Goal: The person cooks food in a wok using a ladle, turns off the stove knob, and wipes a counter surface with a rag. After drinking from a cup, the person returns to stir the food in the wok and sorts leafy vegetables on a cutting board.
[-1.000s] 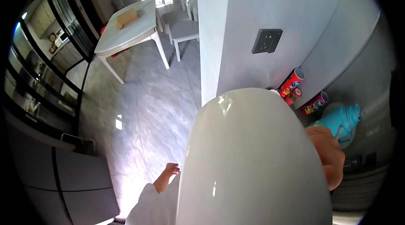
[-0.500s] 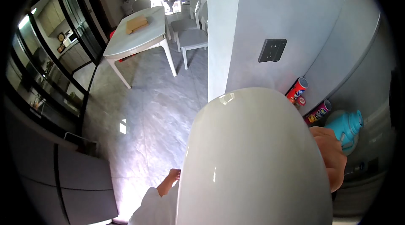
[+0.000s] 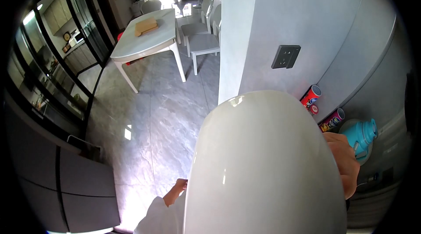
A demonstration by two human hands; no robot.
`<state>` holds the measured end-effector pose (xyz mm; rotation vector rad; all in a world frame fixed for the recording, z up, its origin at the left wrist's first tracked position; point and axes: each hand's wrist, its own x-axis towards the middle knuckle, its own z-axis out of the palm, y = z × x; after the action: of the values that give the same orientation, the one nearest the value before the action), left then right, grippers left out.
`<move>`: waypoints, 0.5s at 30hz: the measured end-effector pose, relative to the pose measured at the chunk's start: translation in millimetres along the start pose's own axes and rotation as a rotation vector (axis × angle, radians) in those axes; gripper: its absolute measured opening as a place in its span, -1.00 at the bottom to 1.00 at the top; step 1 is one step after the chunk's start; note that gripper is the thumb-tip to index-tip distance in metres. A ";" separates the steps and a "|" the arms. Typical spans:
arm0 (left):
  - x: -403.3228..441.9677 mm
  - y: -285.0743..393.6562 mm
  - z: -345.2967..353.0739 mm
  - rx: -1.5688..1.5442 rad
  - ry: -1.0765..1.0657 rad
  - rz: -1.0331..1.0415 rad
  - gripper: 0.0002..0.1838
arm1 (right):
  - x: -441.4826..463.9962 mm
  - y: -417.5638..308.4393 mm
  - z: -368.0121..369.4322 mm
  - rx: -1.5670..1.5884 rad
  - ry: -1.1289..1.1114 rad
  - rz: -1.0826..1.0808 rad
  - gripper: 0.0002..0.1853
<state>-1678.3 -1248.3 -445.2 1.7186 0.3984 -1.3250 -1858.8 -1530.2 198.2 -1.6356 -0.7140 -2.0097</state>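
Observation:
A large glossy off-white panel with a rounded top, shaped like a chair back (image 3: 263, 159), fills the lower middle of the view close to me. At its left edge is my left hand (image 3: 178, 188), closed, its fingertips curled in behind the edge and partly hidden. My right hand (image 3: 344, 163) is closed against the right edge; most of its fingers are hidden by the panel. Just beyond the right hand stands a turquoise jug-like bottle (image 3: 362, 135) on a round pale base. A dark purple snack can (image 3: 332, 120) and a red snack can (image 3: 311, 96) stand farther along the wall.
A light wall corner (image 3: 237, 36) with a dark power socket (image 3: 286, 56) rises ahead on the right. Across the tiled floor (image 3: 171, 115) stands a white table (image 3: 162, 45) with grey chairs (image 3: 204, 44) and a tan item on it. Dark cabinets (image 3: 87, 185) and glass doors line the left.
The room has shifted slightly right and down in view as my head moved. Both hands stay at the panel's edges, and the panel keeps nearly the same place.

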 end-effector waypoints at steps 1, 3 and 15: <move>-0.4 0.3 1.3 -0.004 0.002 0.000 -0.76 | 3.3 2.9 -8.3 -0.036 -0.129 -0.060 -0.65; -2.7 0.8 2.1 -0.003 0.006 0.001 -0.76 | 5.4 1.0 -6.9 -0.072 -0.259 -0.123 -0.66; 13.7 -3.4 0.6 -0.066 -0.015 0.042 -0.85 | 9.7 4.0 2.4 0.038 0.054 -0.226 -0.66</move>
<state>-1676.0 -1250.4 -459.0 1.6522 0.3912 -1.2804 -1856.4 -1532.0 208.5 -1.5304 -0.9479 -2.1716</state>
